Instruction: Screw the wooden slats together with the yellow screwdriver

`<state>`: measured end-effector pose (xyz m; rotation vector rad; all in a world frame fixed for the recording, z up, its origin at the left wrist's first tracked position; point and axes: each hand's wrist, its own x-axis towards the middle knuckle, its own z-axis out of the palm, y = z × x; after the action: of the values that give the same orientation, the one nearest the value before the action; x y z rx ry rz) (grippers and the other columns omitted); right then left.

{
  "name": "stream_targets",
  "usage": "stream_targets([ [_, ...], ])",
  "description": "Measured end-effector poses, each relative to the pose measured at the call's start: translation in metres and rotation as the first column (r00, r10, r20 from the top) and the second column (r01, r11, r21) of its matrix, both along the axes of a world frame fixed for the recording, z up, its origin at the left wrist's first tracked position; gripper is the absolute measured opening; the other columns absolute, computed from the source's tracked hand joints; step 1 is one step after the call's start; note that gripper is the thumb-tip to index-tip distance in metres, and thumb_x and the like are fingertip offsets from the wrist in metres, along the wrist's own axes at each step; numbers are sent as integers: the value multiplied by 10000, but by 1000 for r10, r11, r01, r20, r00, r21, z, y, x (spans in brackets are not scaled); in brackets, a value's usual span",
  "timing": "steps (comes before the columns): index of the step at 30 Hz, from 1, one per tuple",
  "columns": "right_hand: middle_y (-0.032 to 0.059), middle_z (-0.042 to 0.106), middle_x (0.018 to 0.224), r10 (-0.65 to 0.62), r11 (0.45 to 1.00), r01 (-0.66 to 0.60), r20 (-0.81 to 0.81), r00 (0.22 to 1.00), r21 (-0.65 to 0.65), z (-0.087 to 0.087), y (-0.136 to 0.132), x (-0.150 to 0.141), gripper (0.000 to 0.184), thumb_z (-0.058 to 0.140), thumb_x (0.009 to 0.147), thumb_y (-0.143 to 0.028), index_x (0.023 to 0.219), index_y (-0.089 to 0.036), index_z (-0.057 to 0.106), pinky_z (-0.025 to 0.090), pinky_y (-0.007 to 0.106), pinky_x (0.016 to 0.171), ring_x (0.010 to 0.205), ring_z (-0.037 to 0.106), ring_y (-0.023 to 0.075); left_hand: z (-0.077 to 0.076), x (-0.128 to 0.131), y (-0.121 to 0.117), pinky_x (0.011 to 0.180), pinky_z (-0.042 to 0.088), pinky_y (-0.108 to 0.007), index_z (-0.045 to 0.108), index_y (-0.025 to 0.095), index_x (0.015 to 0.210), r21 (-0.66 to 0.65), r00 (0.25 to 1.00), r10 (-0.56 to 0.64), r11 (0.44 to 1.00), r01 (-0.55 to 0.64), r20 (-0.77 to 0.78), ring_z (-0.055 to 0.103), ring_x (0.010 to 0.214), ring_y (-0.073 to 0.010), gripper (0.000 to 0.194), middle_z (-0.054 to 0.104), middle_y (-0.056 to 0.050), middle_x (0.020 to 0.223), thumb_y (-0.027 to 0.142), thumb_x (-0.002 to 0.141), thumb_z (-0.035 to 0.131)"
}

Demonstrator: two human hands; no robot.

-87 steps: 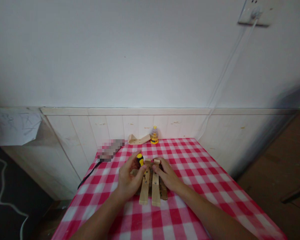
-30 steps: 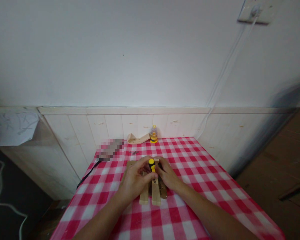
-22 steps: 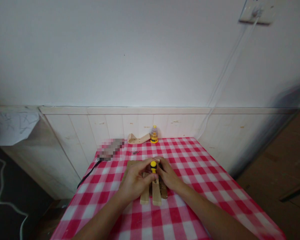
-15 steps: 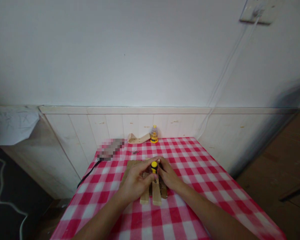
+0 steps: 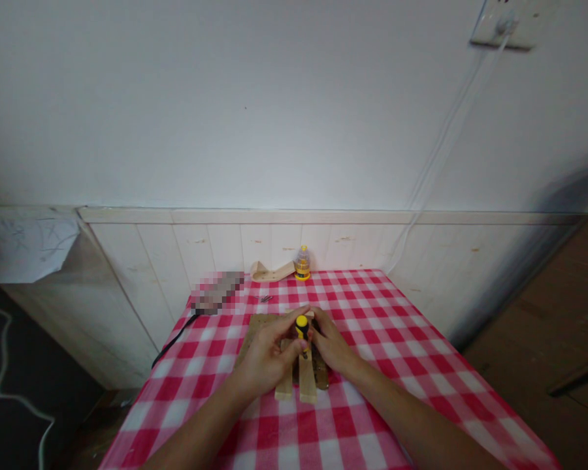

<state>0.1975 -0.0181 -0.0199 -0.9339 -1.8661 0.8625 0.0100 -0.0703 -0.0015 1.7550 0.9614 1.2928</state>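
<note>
Two pale wooden slats (image 5: 308, 386) lie side by side on a brown board (image 5: 257, 325) in the middle of the red-and-white checked table (image 5: 372, 391). A small screwdriver with a yellow-and-black handle (image 5: 302, 324) stands upright over the right slat. My left hand (image 5: 269, 356) is closed round its handle, thumb and fingers pinching it. My right hand (image 5: 329, 346) rests on the slats just right of the screwdriver, fingers curled against the tool's shaft and the wood; its fingertips are hidden behind the handle.
At the table's back edge stand a small yellow bit holder (image 5: 302, 264) and a curved wooden piece (image 5: 272, 273). A few dark screws (image 5: 266, 299) lie behind the board. A black cable (image 5: 174, 339) hangs off the left edge. White panelled wall behind.
The screwdriver went from being held tilted at the left of the slats to standing upright over the right slat. Over the last second both hands have stayed nearly still around it.
</note>
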Motion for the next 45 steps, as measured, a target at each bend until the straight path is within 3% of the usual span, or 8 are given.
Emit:
stream_targets([
  [7,99,742,1100,-52,998,53,31,998,-33,-4,1,0,561,543,1002,-753,1078,-222,706,546,460,961,1057,680,313,-4,4,3,888,645,-342,736,215,1354,-69,956,121,992,-106,268,789,972,-240,496,831,-91,1099,346,885,829],
  [15,92,727,1162,-68,996,72,60,996,-51,-11,3,2,302,626,1013,-509,1137,-236,659,522,485,1033,1134,656,307,0,2,11,777,608,-268,692,210,1203,-53,769,433,884,-465,469,734,836,-164,461,761,-23,944,552,910,791],
  [23,100,737,1171,-74,994,79,58,996,-78,-5,1,3,328,623,994,-496,1188,-236,670,534,493,1033,1130,677,314,-3,-11,17,697,533,-255,580,242,1213,-56,789,512,848,-526,341,633,738,-143,395,635,18,903,582,1012,597],
  [28,91,750,1108,-127,989,131,56,990,-65,-9,4,3,274,554,1019,-463,1116,-246,690,544,478,990,1074,689,305,-3,-26,26,736,528,-304,577,218,1230,-97,793,594,804,-586,133,657,782,-185,287,672,-14,952,376,990,575],
  [31,85,761,1074,-149,987,152,59,987,-48,-13,6,3,279,547,1026,-482,1070,-250,696,545,457,963,1033,697,295,-5,-39,37,826,526,-368,650,194,1071,-111,773,633,767,-632,-34,678,909,-251,188,713,-57,980,274,907,602],
  [35,80,780,1008,-189,976,189,5,982,-104,-14,9,3,349,573,1007,-559,983,-241,716,560,420,862,934,707,287,-8,-53,45,779,498,-362,651,208,844,-128,750,628,743,-657,-208,671,827,-270,69,703,-49,833,275,845,669],
  [41,68,782,876,-329,940,309,-147,933,-145,-5,16,9,523,599,939,-736,906,-229,719,554,365,697,794,700,273,-13,-59,50,730,497,-345,662,198,897,-127,716,645,713,-690,-267,685,823,-277,256,732,-68,858,447,917,607],
  [45,83,775,908,-412,911,397,-191,891,-115,2,18,16,553,578,938,-757,931,-221,711,551,384,754,845,701,286,-23,-58,55,783,543,-361,691,168,1051,-95,753,592,765,-637,-288,721,904,-278,375,767,-102,976,411,1012,408],
])
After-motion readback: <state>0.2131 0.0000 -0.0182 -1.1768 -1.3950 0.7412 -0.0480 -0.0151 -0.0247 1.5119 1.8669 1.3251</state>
